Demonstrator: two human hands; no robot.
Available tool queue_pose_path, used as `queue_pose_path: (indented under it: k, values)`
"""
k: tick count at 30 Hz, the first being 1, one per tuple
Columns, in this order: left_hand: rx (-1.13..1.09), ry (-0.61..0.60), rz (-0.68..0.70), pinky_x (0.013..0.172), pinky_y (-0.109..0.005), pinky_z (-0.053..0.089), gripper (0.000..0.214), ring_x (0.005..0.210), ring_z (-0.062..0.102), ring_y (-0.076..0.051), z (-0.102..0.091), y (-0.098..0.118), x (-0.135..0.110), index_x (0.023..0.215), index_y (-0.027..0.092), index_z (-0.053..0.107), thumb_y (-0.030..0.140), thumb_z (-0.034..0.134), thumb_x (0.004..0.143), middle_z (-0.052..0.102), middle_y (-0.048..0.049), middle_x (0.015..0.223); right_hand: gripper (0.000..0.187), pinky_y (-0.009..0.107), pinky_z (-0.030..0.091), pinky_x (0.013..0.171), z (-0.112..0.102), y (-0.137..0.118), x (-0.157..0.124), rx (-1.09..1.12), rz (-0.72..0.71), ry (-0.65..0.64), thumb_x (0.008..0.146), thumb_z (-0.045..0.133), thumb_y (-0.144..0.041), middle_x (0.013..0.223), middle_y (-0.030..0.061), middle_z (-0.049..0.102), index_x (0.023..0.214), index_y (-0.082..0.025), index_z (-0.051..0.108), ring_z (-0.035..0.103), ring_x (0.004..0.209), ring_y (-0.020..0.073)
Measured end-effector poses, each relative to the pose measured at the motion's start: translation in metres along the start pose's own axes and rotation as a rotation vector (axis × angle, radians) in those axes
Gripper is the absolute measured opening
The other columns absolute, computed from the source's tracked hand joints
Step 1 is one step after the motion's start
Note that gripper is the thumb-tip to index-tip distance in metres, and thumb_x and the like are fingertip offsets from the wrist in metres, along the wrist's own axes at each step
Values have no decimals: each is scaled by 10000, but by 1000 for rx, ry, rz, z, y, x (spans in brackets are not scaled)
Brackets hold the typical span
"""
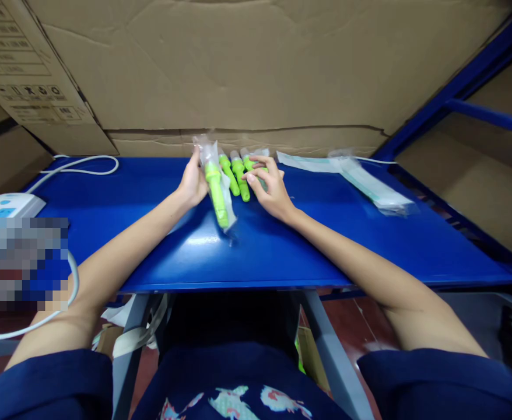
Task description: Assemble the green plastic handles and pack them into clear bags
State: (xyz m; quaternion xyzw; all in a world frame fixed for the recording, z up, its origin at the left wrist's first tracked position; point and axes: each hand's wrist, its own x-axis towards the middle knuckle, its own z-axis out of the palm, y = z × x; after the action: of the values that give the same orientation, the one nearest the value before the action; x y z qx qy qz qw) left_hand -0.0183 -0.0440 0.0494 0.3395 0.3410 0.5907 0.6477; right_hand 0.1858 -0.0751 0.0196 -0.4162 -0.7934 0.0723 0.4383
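Several green tube-shaped items in clear plastic sleeves (pixel 235 173) lie side by side at the back middle of the blue table (pixel 308 245). My left hand (pixel 193 184) is closed on the leftmost sleeved green item (pixel 217 192), which points toward me. My right hand (pixel 270 186) rests on the right end of the row, its fingers curled over a sleeved green item (pixel 251 163) there.
A strip of clear and white packets (pixel 361 178) lies at the back right of the table. A white power strip (pixel 9 205) with its cable (pixel 81 166) sits at the left. Cardboard boxes (pixel 256 64) wall off the back. A blue rack frame (pixel 466 87) rises at the right.
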Motion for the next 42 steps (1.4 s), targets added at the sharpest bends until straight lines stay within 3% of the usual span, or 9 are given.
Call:
queue_pose_path:
  k: [4,8,12,18,22,27,33,37,42]
  values:
    - [-25,-88,-48,961,-355,612,108,870,766,-192,11,-13,-14,939,126,655,194,578,973,748,-40,797,662,624,331,1105,0,-7,0,15,22,-137,1032,337,-698,1396,126,608,824,-202,723,577,1264,330]
    - [-6,-78,38,1094,-384,562,65,962,769,-181,13,-20,-19,973,133,637,88,640,926,770,-35,875,621,639,323,1089,-1,-13,0,43,2,-266,972,463,-731,1406,143,606,758,-186,667,573,1280,355]
    - [51,-82,39,1058,-380,595,136,948,773,-177,8,-21,-17,1012,144,637,116,710,901,782,-40,920,600,639,356,1067,-2,-11,1,115,-12,-299,931,507,-750,1436,163,579,765,-190,648,586,1267,362]
    - [120,-27,46,897,-358,634,332,856,748,-197,-6,-14,-4,959,167,664,414,837,820,763,-54,878,552,626,382,1104,0,-5,1,233,-43,-266,904,580,-721,1485,160,539,723,-200,618,569,1290,353]
    - [138,91,77,822,-318,616,245,715,675,-135,-12,-9,2,899,167,665,264,834,751,710,1,782,508,645,366,1123,-1,-6,1,247,-33,-305,920,595,-670,1435,145,593,716,-205,613,599,1245,337]
    - [169,134,58,780,-290,598,141,640,621,-103,-7,-8,-3,801,164,630,158,756,738,649,37,690,475,591,417,1118,-4,-9,2,269,-33,-276,922,611,-642,1342,126,652,714,-215,621,637,1191,302]
    - [210,43,36,754,-282,603,127,691,680,-116,-4,-12,-9,791,156,668,146,794,776,707,14,745,436,537,505,1046,-2,-11,3,313,51,-127,933,589,-674,1147,119,708,937,-238,599,675,1098,287]
    - [312,-61,95,761,-303,608,244,710,717,-147,-4,-21,-15,907,156,770,311,891,763,765,-31,801,511,457,585,906,1,-5,3,357,195,-125,907,629,-674,1224,117,673,1207,-268,547,691,973,249]
    - [467,-224,233,918,-346,594,424,927,759,-229,-2,-23,-22,943,145,836,497,910,718,827,-103,999,530,385,604,776,4,6,4,459,240,-152,866,696,-614,1215,94,664,1236,-279,519,678,812,187]
